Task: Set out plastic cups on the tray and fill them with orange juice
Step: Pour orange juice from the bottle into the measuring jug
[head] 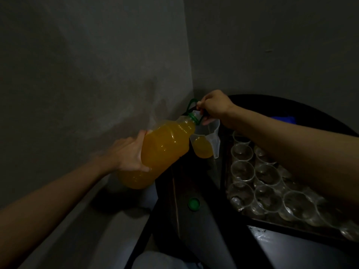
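Note:
A big plastic bottle of orange juice point(161, 150) is tilted with its green neck over a clear jug point(206, 140). The jug stands on the dark round table and holds some juice in its lower part. My left hand point(130, 154) grips the bottle's lower body from the left. My right hand point(214, 105) holds the green carry handle point(191, 105) at the bottle's neck. Several empty clear plastic cups point(267, 174) stand in rows on a dark tray point(291, 227) to the right, under my right forearm.
The green bottle cap point(194, 204) lies on the table near its left edge. Grey walls meet in a corner right behind the jug. Something blue point(284, 119) shows at the table's far side. The scene is dim.

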A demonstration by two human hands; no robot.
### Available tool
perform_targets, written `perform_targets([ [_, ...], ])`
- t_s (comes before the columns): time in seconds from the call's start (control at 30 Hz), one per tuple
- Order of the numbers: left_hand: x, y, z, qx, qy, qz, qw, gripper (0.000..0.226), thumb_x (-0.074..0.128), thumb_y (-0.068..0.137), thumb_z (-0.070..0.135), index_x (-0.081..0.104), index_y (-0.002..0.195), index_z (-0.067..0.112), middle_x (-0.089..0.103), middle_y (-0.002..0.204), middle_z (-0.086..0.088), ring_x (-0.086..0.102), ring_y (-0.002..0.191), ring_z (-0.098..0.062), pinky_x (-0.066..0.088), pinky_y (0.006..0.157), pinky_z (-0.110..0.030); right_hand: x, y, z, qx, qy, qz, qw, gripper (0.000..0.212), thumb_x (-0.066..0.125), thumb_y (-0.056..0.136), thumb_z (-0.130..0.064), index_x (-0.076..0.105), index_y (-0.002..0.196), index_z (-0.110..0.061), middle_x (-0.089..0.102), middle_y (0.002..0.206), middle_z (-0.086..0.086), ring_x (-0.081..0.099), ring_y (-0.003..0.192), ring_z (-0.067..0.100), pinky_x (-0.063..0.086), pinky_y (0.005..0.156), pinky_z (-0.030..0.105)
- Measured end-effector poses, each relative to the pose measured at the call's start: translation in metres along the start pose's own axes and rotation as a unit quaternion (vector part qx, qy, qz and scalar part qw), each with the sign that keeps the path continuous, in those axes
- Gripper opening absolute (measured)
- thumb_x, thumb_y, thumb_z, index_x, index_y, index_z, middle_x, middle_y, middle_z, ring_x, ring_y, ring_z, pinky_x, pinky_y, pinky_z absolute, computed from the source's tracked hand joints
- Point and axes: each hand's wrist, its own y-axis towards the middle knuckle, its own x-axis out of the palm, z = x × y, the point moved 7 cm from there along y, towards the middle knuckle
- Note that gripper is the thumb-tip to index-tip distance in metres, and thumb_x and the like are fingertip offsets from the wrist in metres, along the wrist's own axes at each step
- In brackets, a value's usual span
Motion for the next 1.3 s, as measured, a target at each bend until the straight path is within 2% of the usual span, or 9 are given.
perform_targets([
  [0.23, 0.013, 0.002, 0.001, -0.011, 0.026, 0.001, 1.0, 0.122, 0.08, 0.061, 0.071, 0.011, 0.149, 0.021, 0.061, 0.133, -0.012, 0.064, 0.113, -0.036, 0.049, 0.092, -0.043, 0.005, 0.0, 0.006, 0.007, 0.004, -0.012, 1.0, 0.024, 0.052, 0.103, -0.014, 0.064, 0.084, -0.003, 0.062, 0.077, 0.013, 0.065, 0.065, 0.02, 0.061, 0.055, 0.03],
  [0.37, 0.017, 0.004, 0.002, -0.013, 0.021, 0.001, 1.0, 0.121, 0.081, 0.061, 0.07, 0.011, 0.147, 0.021, 0.059, 0.136, -0.013, 0.064, 0.114, -0.036, 0.049, 0.093, -0.043, 0.007, 0.001, 0.007, 0.009, 0.009, -0.01, 1.0, 0.025, 0.052, 0.103, -0.014, 0.064, 0.085, -0.003, 0.063, 0.079, 0.014, 0.066, 0.069, 0.022, 0.063, 0.062, 0.035],
  [0.47, 0.01, 0.005, 0.003, -0.001, 0.027, 0.002, 1.0, 0.119, 0.082, 0.063, 0.066, 0.013, 0.148, 0.019, 0.061, 0.131, -0.012, 0.065, 0.111, -0.034, 0.047, 0.089, -0.039, 0.006, 0.001, 0.007, 0.017, 0.023, -0.003, 1.0, 0.025, 0.05, 0.104, -0.011, 0.063, 0.086, -0.001, 0.061, 0.077, 0.013, 0.064, 0.067, 0.022, 0.062, 0.059, 0.036],
  [0.6, -0.002, 0.008, 0.0, 0.005, 0.051, -0.011, 0.999, 0.122, 0.082, 0.062, 0.067, 0.012, 0.149, 0.02, 0.061, 0.131, -0.012, 0.063, 0.111, -0.034, 0.046, 0.089, -0.04, 0.004, 0.003, 0.008, 0.03, 0.024, 0.002, 0.999, 0.026, 0.05, 0.104, -0.011, 0.063, 0.084, -0.002, 0.061, 0.078, 0.014, 0.065, 0.071, 0.025, 0.062, 0.063, 0.038],
  [0.7, -0.013, 0.01, -0.001, 0.008, 0.072, -0.019, 0.997, 0.119, 0.082, 0.061, 0.068, 0.014, 0.147, 0.022, 0.063, 0.127, -0.012, 0.064, 0.11, -0.034, 0.046, 0.089, -0.04, 0.002, 0.005, 0.009, 0.042, 0.033, 0.005, 0.999, 0.025, 0.051, 0.103, -0.01, 0.061, 0.082, -0.003, 0.06, 0.075, 0.013, 0.064, 0.063, 0.022, 0.062, 0.058, 0.037],
  [1.0, -0.028, 0.008, 0.002, 0.014, 0.101, -0.034, 0.994, 0.115, 0.083, 0.064, 0.065, 0.017, 0.147, 0.02, 0.063, 0.126, -0.013, 0.064, 0.113, -0.036, 0.047, 0.091, -0.041, 0.003, 0.005, 0.008, 0.053, 0.043, -0.001, 0.998, 0.016, 0.05, 0.103, -0.008, 0.061, 0.096, 0.002, 0.059, 0.075, 0.013, 0.063, 0.063, 0.022, 0.061, 0.052, 0.034],
  [1.2, -0.031, 0.009, 0.002, 0.017, 0.105, -0.043, 0.993, 0.114, 0.083, 0.064, 0.065, 0.018, 0.146, 0.02, 0.064, 0.124, -0.011, 0.064, 0.112, -0.037, 0.046, 0.088, -0.04, 0.002, 0.008, 0.009, 0.056, 0.038, 0.003, 0.998, 0.017, 0.051, 0.103, -0.009, 0.061, 0.092, 0.0, 0.059, 0.073, 0.013, 0.063, 0.062, 0.022, 0.062, 0.062, 0.041],
  [1.3, -0.033, 0.011, 0.0, 0.02, 0.106, -0.05, 0.993, 0.114, 0.083, 0.064, 0.065, 0.018, 0.146, 0.021, 0.064, 0.123, -0.011, 0.065, 0.11, -0.036, 0.046, 0.087, -0.041, 0.004, 0.008, 0.009, 0.055, 0.036, 0.006, 0.998, 0.023, 0.051, 0.103, -0.008, 0.06, 0.083, -0.001, 0.059, 0.072, 0.014, 0.062, 0.062, 0.022, 0.062, 0.064, 0.043],
])
